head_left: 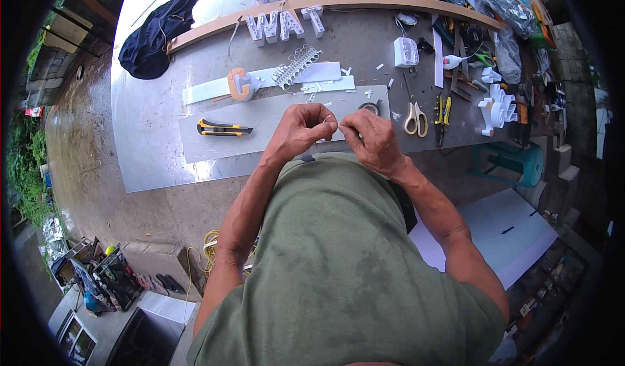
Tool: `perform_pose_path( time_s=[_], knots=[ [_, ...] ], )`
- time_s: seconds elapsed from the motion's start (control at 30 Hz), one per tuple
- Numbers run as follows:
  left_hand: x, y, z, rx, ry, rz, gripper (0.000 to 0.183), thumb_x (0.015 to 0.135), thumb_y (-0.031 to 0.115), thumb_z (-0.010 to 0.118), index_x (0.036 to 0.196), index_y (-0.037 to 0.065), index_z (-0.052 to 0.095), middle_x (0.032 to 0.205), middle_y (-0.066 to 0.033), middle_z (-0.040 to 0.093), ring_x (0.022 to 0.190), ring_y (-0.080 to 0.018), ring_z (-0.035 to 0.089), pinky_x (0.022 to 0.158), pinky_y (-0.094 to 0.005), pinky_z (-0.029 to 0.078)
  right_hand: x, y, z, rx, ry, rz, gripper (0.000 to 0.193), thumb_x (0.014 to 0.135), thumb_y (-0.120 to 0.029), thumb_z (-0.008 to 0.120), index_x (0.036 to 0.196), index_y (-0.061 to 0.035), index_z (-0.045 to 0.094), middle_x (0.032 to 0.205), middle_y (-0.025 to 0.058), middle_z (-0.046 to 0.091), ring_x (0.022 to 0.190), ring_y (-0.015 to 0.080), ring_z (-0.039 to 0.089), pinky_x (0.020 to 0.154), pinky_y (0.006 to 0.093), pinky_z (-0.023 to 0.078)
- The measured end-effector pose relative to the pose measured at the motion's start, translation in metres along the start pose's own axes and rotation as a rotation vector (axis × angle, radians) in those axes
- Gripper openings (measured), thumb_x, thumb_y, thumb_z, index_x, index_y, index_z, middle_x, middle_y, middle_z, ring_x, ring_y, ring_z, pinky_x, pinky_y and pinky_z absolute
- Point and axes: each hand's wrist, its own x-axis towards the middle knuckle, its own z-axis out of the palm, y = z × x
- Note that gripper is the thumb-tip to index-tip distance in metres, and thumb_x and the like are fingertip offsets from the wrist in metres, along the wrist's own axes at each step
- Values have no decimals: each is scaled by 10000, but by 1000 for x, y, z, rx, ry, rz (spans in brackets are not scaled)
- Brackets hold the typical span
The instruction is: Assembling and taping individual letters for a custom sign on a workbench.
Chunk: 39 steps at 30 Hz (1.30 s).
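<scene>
My left hand (303,130) and my right hand (374,141) meet fingertip to fingertip over the table's near edge, both closed in a pinch. Something thin, perhaps a fine strand, shows between the fingers; its kind is too small to make out. Beneath them lies a flat grey sheet (260,115). A yellow-and-black utility knife (224,128) rests on it to the left. Beyond my right hand is a dark roll of tape (370,107), partly hidden. Scissors (415,120) and yellow-handled pliers (443,118) lie to the right.
White letter-shaped pieces (283,26) stand along a long wooden strip (351,1). Nearer are a round letter piece (241,84), white strips (215,91) and a coiled white lattice (297,66). A dark cloth (159,37) lies far left. A green stool (521,164) stands at right.
</scene>
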Motion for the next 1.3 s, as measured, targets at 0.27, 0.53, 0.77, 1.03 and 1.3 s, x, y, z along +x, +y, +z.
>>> perform_pose_path(
  time_s=[0.27, 0.53, 0.77, 1.03, 1.3],
  knots=[
    [0, 2, 7, 158, 83, 38, 194, 942, 175, 735, 957, -14, 695, 796, -3, 681, 679, -47, 565, 617, -217, 461, -1, 11, 1, 1043, -88, 857, 153, 996, -182, 660, 957, -38, 626, 737, -22, 588, 611, 37, 519, 527, 210, 405],
    [2, 14, 1, -25, 136, 20, 180, 911, 182, 750, 952, 9, 721, 788, -46, 723, 578, -24, 469, 499, -199, 335, 14, 10, -1, 605, -58, 595, 131, 983, -139, 675, 1028, -18, 656, 828, 4, 656, 686, 64, 562, 582, 240, 459],
    [-1, 16, 2, -97, 161, -9, 168, 902, 163, 755, 932, 2, 718, 779, -65, 723, 568, -28, 461, 492, -200, 329, 17, 1, -2, 150, 55, 195, 212, 873, -5, 714, 1075, -36, 661, 895, 64, 685, 741, 163, 675, 608, 309, 523],
    [-2, 13, 2, -76, 145, -31, 197, 900, 210, 761, 938, 19, 735, 778, -64, 737, 588, -38, 489, 521, -209, 377, 16, 8, 1, 12, 95, 4, 220, 818, 50, 714, 1018, -24, 664, 869, 97, 670, 744, 249, 688, 623, 349, 545],
    [-2, 10, 4, -74, 143, -26, 190, 893, 202, 751, 951, 21, 748, 765, -48, 729, 606, -38, 513, 533, -215, 389, 14, 8, 6, -23, 118, -15, 218, 808, 50, 712, 997, -18, 625, 842, 99, 639, 719, 259, 673, 611, 365, 533]
  ],
)
